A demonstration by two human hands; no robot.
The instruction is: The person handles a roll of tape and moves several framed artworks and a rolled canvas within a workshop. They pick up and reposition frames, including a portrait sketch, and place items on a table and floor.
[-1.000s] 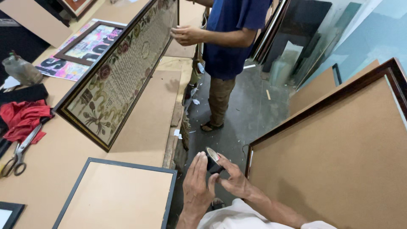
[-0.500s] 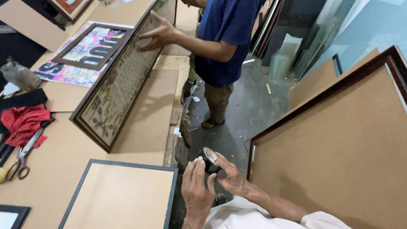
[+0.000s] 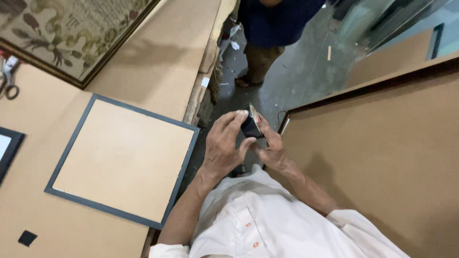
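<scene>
Both hands meet on a small black roll of tape (image 3: 250,127), held up in front of the chest, over the gap between the worktop (image 3: 158,67) and a large brown-backed frame (image 3: 382,157). The left hand (image 3: 224,145) cups the roll from its side, fingers (image 3: 234,118) curled over the top and thumb pressed under it; the right hand (image 3: 270,148) pinches it from the other side, so each grip is closed on the roll. The step in hand looks like finding or picking loose the tape's free end. The next move likely calls for a fingernail on the edge while the other hand holds the roll steady.

Both forearms rise from a white shirt (image 3: 267,220), elbows bent, wrists angled inward.

On the worktop lie a dark-framed panel face down (image 3: 124,160), an ornate framed textile (image 3: 71,33) and scissors (image 3: 7,76). Another person (image 3: 272,33) stands beyond.
</scene>
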